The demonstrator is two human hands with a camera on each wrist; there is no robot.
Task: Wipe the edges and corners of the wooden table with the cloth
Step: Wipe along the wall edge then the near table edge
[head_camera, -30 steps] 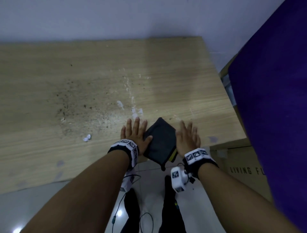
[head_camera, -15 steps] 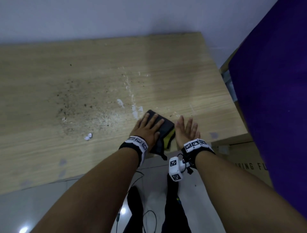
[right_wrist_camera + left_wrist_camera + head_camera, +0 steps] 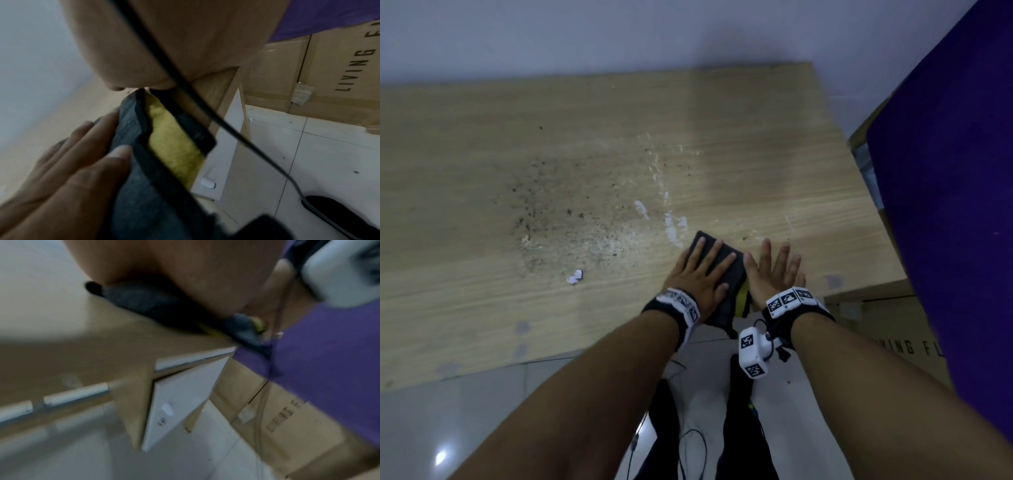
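Note:
The wooden table (image 3: 585, 137) fills the head view. A folded dark grey cloth (image 3: 722, 313) with a yellow inner layer lies at the near edge, and its lower end hangs over that edge. My left hand (image 3: 698, 274) lies flat on the cloth with straight fingers. My right hand (image 3: 774, 270) rests flat on the bare wood just right of the cloth, its thumb beside the fold. The right wrist view shows the cloth (image 3: 168, 146) with its yellow layer and my left fingers (image 3: 82, 146) on it. The blurred left wrist view shows the cloth (image 3: 144, 300) under my palm.
Dark specks and white smears (image 3: 671, 226) mark the tabletop left of and beyond the cloth. A white paper scrap (image 3: 575, 275) lies nearer the left. A cardboard box (image 3: 876, 325) and a purple surface (image 3: 945, 205) stand at the right. A wall backs the table's far edge.
My left hand moved from the wood beside the cloth onto the cloth. The cloth now looks narrower, with its yellow layer showing. My right hand stays flat beside it.

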